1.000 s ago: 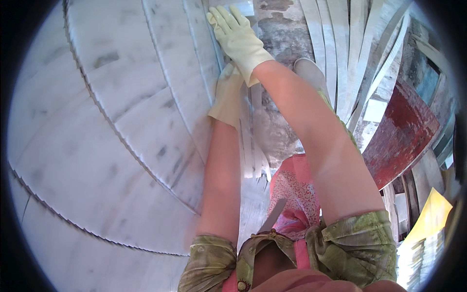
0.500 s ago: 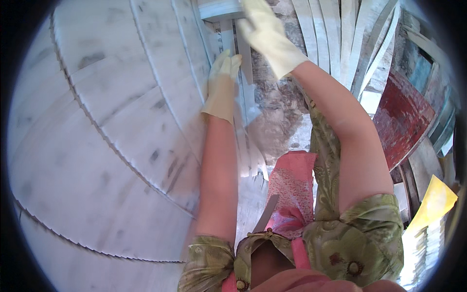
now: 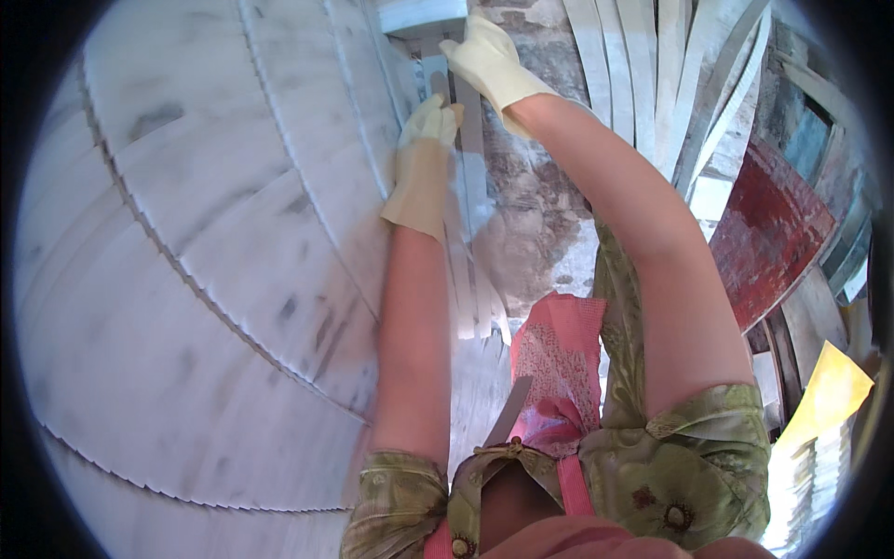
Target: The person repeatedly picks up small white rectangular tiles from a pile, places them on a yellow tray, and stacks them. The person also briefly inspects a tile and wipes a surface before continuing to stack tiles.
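Note:
My left hand (image 3: pixel 426 135), in a cream glove, is closed at the near end of a narrow pale strip (image 3: pixel 435 67), beside the large white stack. Its fingers are bent, with the thumb to their right. Farther ahead and to the right, my right hand (image 3: pixel 486 58), also gloved, has curled fingers and a thumb pointing left, close to the far part of that strip. Whatever it grips is hidden by the glove. A greyish strip (image 3: pixel 471 140) runs between the hands, and more thin strips (image 3: pixel 463 289) lie below my left wrist.
White layered sheets or boards (image 3: pixel 214 252) with dark ridged seams fill the left side. Ahead is a pale blue-white block (image 3: pixel 422 14). Long curved strips (image 3: pixel 643 74) hang at the far right, above a worn red panel (image 3: pixel 778 228). A yellow sheet (image 3: pixel 829 396) is at the right.
My right hand has come down and nearer to the pale strip, its fingers now curled and less blurred. The left hand has barely moved.

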`<action>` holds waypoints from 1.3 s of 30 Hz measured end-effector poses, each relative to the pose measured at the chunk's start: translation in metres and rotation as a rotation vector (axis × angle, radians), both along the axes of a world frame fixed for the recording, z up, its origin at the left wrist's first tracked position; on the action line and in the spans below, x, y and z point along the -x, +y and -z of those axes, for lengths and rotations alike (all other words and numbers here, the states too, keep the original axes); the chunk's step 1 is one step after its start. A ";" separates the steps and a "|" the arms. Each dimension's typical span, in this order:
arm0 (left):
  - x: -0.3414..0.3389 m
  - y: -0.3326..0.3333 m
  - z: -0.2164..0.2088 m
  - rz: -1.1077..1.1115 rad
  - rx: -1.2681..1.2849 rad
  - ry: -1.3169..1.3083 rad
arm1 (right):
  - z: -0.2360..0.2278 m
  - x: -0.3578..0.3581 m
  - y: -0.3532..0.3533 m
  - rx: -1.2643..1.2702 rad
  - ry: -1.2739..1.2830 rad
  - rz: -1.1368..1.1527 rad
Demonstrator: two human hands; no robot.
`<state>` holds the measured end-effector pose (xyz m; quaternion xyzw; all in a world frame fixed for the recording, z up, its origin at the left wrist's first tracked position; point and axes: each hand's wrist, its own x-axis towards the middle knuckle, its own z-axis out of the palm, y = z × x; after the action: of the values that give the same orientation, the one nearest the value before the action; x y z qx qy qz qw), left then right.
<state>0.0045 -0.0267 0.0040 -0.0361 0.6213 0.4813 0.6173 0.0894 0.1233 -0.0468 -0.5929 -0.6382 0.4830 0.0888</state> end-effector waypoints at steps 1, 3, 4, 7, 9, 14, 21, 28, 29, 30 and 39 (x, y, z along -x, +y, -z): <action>0.000 0.000 -0.003 0.000 -0.029 0.013 | -0.002 -0.003 0.001 -0.002 -0.025 0.042; 0.000 0.001 -0.009 0.005 0.021 0.007 | -0.007 -0.011 0.003 0.035 -0.042 0.053; 0.000 0.003 -0.010 0.005 0.037 0.001 | -0.009 -0.016 0.005 0.050 -0.026 0.029; 0.001 0.003 -0.010 0.045 0.011 0.038 | -0.012 -0.023 0.008 0.030 0.025 0.019; 0.000 0.002 -0.008 0.043 0.014 0.059 | -0.012 -0.023 0.007 -0.078 0.116 0.082; -0.002 -0.001 -0.007 0.056 0.006 0.102 | -0.016 -0.017 0.009 0.096 0.029 -0.123; -0.001 0.004 -0.024 -0.004 0.089 0.060 | -0.040 -0.064 0.025 0.250 0.677 -0.033; -0.002 0.004 -0.019 -0.047 0.056 0.041 | -0.015 -0.050 0.019 0.794 0.859 0.526; -0.001 0.004 -0.016 -0.041 0.053 0.043 | -0.010 -0.047 0.015 0.804 0.915 0.568; -0.001 0.004 -0.014 -0.045 0.047 0.045 | -0.005 -0.039 0.012 0.642 0.902 0.461; 0.000 0.025 -0.006 -0.059 0.067 0.029 | -0.013 -0.014 0.011 0.278 0.414 0.164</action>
<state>0.0043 -0.0022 0.0102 -0.0679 0.6445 0.4787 0.5923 0.1037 0.1346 -0.0343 -0.5378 -0.4837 0.6682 0.1740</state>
